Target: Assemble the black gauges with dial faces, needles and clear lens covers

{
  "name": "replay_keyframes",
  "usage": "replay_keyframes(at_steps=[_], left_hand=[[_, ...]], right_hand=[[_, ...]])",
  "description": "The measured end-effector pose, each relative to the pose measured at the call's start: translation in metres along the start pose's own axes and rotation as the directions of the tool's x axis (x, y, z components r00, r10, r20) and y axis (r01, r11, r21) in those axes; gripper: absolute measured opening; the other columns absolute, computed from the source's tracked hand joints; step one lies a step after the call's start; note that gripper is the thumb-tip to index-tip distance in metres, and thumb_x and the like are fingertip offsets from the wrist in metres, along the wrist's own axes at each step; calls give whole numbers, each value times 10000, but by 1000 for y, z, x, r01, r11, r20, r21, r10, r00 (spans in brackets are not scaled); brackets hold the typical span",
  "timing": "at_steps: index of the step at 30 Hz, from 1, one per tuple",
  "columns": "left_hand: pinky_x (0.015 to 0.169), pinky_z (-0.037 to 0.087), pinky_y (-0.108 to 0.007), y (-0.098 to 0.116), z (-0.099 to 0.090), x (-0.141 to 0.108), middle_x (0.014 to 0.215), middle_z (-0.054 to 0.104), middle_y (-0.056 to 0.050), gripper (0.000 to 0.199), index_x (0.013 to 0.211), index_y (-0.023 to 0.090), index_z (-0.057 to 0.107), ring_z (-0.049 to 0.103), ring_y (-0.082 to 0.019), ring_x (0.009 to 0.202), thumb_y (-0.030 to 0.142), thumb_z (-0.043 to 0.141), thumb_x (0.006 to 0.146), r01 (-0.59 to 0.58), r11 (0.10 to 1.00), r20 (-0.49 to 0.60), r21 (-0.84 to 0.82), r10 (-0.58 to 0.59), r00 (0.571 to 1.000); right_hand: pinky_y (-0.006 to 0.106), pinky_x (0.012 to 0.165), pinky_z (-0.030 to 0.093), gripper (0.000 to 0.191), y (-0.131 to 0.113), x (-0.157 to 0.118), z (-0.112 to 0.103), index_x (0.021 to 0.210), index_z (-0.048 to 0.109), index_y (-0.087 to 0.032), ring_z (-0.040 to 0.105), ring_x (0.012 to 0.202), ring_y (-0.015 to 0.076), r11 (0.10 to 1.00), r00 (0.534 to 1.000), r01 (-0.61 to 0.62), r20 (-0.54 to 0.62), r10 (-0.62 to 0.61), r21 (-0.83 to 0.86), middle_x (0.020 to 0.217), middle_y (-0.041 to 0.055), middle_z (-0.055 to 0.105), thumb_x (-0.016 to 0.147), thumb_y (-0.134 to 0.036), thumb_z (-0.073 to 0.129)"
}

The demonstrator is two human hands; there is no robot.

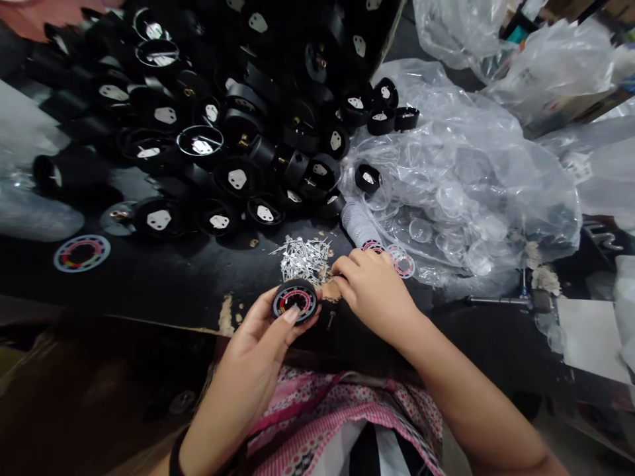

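Observation:
A round black gauge (294, 301) with a red and white dial is held in my left hand (268, 330), the thumb lying over its lower face. My right hand (374, 291) is just to the right, fingers bent and pressed together at the edge of a heap of small silvery pointers (303, 259). Whatever its fingertips pinch is too small to make out. Behind that hand lies a long stack of round dial discs (360, 225), with a loose dial (403, 262) beside it.
Many black gauge housings (238, 177) are piled at the back left. A clear plastic bag (456, 178) of transparent round covers lies at the right. One dial (82, 253) is at the far left. White paper (592, 337) rests at the right, near a metal rod (499, 301).

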State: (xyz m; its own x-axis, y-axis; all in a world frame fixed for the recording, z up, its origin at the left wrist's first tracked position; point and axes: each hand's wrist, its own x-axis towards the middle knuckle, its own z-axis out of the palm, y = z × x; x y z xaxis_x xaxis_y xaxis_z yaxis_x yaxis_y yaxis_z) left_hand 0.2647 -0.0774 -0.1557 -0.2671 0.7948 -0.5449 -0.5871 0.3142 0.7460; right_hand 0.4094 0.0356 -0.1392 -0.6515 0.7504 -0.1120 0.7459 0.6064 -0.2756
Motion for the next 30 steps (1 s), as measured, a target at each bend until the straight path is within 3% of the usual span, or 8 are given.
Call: replay_keyframes(at_steps=[3, 7, 13, 19, 23, 27, 30], left_hand=[[1041, 532, -400, 2, 8, 0, 1147, 756, -37, 211, 1068, 238, 708, 674, -235, 1150, 320, 716, 873, -2, 995, -25, -101, -1, 1000], [1105, 475, -379, 1, 19, 4, 1205, 744, -26, 174, 1086, 257, 708, 632, -210, 1234, 277, 657, 920, -61, 975, 6, -213, 64, 998], [1094, 483, -340, 4, 28, 5, 1178, 763, -29, 160, 1068, 248, 732, 655, -195, 1210, 276, 637, 943, -119, 966, 46, -230, 133, 990], [1010, 555, -345, 11, 29, 1, 1091, 794, -35, 161, 1027, 239, 741, 710, -203, 1123, 270, 596, 965, -123, 953, 71, -277, 148, 986], [1001, 546, -320, 11, 32, 7, 1142, 771, -10, 299, 1247, 316, 648, 707, -185, 1114, 291, 626, 949, -163, 973, 17, -165, 168, 986], [1009, 525, -307, 0, 35, 14, 1223, 727, -1, 296, 1199, 312, 683, 659, -212, 1187, 317, 690, 903, -89, 996, 117, 13, 87, 989], [1053, 480, -286, -9, 34, 14, 1267, 698, 40, 278, 1182, 356, 684, 620, -190, 1238, 331, 693, 905, -108, 993, 150, 54, 99, 984]], right_hand=[[400, 815, 370, 144, -3, 9, 0, 979, 652, -161, 607, 927, 264, 998, 999, 29, 30, -27, -50, 956, 97, 699, 967, -198, 513], [356, 782, 367, 155, -6, 5, -5, 901, 632, -160, 600, 826, 207, 995, 1000, 22, 19, -24, 101, 871, 61, 699, 977, -209, 506], [327, 790, 390, 156, -7, -14, -4, 893, 625, -184, 582, 846, 190, 943, 978, 48, -206, 23, 329, 880, 41, 691, 991, -289, 562], [300, 758, 399, 172, -6, -22, -8, 808, 606, -193, 569, 763, 153, 854, 956, 87, -285, 73, 513, 779, -4, 647, 964, -265, 618], [271, 740, 423, 139, -11, -26, -15, 838, 612, -194, 580, 752, 131, 753, 956, 126, -283, 82, 645, 791, -18, 637, 969, -240, 605], [306, 766, 400, 127, -14, -29, -18, 866, 615, -177, 572, 796, 156, 842, 960, 82, -268, 77, 534, 818, 9, 640, 979, -203, 564], [323, 773, 376, 127, -13, -31, -18, 860, 605, -174, 566, 796, 160, 881, 971, 23, -222, 93, 473, 826, 12, 643, 977, -187, 556]])
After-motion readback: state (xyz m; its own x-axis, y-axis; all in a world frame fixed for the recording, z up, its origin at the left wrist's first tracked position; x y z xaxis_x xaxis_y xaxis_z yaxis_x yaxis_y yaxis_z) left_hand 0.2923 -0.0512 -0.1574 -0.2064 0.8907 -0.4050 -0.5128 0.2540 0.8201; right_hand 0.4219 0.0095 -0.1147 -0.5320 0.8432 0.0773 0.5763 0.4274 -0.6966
